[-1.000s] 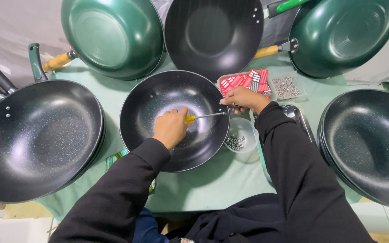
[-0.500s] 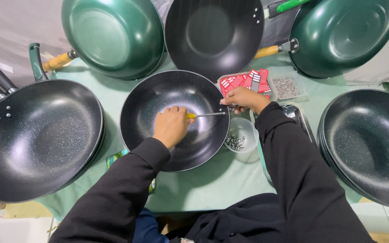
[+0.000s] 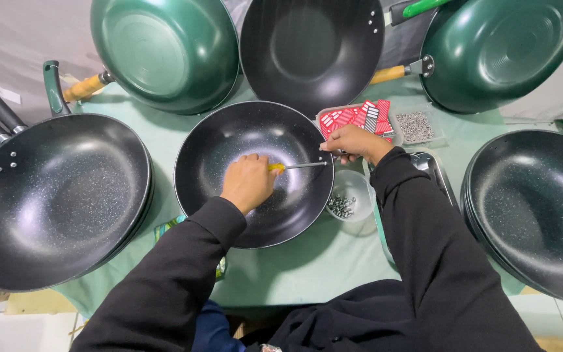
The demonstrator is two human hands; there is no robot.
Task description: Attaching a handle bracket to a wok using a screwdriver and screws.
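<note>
**Screwdriver at the rim of the centre wok**

All places are given relative to the centre wok, a black speckled pan lying on the worktop, which carries a pale green cloth.

My left hand lies inside the wok bowl. Its grip is closed around the yellow handle of a screwdriver; only a short piece of handle shows past my fingers. The steel shaft runs level toward the wok's right rim.

My right hand is at that right rim, where the shaft ends. Its grip is curled in tight at the rim; I cannot tell what, if anything, it has pinched, since my fingers hide the spot.

Just right of the wok, touching or nearly touching its rim, stands a small clear cup of screws. Beyond my right hand lies a tray of red and white packets, with a clear tray of small metal parts beside it.

Left of the wok lies a stack of black pans. Well to the right is another black stack. Behind the wok, propped upright, stand a green pan with a wooden handle, a black wok, and a second green pan.
</note>
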